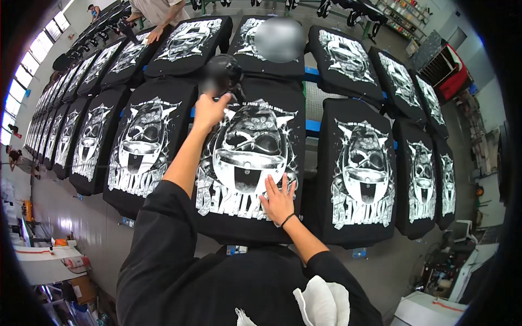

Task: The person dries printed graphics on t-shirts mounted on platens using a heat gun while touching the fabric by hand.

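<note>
My left hand (211, 113) is closed around a black handheld tool (231, 69), rounded like a hair dryer or heat gun. Part of the tool is blurred, so its exact kind cannot be made out. It is held over the top end of a black T-shirt (212, 220) laid flat on a board in front of me. White print (247, 146) on the shirt shows a masked face with lettering below it. My right hand (279, 198) lies flat on the lower right of this print, fingers spread, holding nothing.
Rows of boards with matching printed black shirts (361, 163) stretch left and right, with another row (187, 46) behind. A co-worker's hand (156, 35) touches a shirt at the back left. Crumpled white cloth (321, 301) is against my clothing. Shelves (405, 19) stand far right.
</note>
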Motion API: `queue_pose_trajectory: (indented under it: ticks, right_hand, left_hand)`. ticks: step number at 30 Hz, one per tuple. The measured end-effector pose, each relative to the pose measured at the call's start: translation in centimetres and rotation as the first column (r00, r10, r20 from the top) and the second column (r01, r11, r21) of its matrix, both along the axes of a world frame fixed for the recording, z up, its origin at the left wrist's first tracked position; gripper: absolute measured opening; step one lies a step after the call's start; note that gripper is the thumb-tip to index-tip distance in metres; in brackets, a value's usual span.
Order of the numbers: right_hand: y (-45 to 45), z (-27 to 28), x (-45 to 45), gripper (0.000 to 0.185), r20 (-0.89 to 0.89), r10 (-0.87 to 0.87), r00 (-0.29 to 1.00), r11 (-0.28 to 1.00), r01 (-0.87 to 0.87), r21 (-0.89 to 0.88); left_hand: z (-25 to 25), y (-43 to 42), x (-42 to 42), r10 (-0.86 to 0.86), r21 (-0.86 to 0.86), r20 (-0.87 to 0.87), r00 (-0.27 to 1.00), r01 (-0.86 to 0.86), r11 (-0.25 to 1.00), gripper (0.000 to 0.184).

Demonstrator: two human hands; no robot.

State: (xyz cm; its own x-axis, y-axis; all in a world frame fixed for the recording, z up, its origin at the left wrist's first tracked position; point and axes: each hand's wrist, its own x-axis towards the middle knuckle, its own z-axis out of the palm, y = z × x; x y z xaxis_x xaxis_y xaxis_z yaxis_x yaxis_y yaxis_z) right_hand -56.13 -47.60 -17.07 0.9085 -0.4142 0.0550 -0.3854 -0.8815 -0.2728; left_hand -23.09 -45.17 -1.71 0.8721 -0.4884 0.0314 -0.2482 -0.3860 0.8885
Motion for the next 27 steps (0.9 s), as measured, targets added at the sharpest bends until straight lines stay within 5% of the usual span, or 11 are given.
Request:
queue_pose_trajectory:
  ticks: [1,6,12,15,17,21,27]
  right_hand:
    - [0.1,-0.1,0.0,0.065,-0.007,0.004,1.0,1.0,-0.004,0.002]
    - [-0.1,-0.4,-0.1,0.065,0.01,0.059,0.998,0.998,-0.059,0.006]
    - [-1.2,-0.2,-0.1,0.068,-0.031,0.158,0.987,0.987,-0.157,0.022]
    - [-2.4,-0.7,-0.3,0.071,-0.038,0.204,0.978,0.979,-0.204,0.02]
    - [-3.2,-1.0,-1.2,0.067,0.029,0.24,0.97,0.97,-0.238,-0.049]
    - [-6.0,0.1,-5.5,0.049,0.261,0.289,0.921,0.955,-0.295,-0.017]
    - [-12.9,2.7,-16.2,0.029,0.553,0.174,0.815,0.938,-0.309,0.16]
  left_hand:
    - [-0.6,1.1,0.6,0.077,-0.006,0.22,0.972,-0.078,0.997,0.044]
    - [2.7,12.2,-4.1,0.002,-0.067,-0.229,0.973,-0.017,0.998,0.029]
    - [5.0,23.3,-15.4,0.115,-0.053,-0.285,0.952,-0.135,0.989,0.023]
    - [5.8,25.5,-21.2,0.301,0.048,-0.229,0.926,-0.299,0.953,0.028]
    - [5.6,26.2,-25.0,0.431,0.074,-0.192,0.882,-0.425,0.902,0.025]
    - [6.7,25.4,-32.7,0.418,0.074,-0.271,0.867,-0.414,0.907,0.018]
    - [6.2,17.8,-41.7,0.192,0.072,-0.302,0.934,-0.179,0.981,0.014]
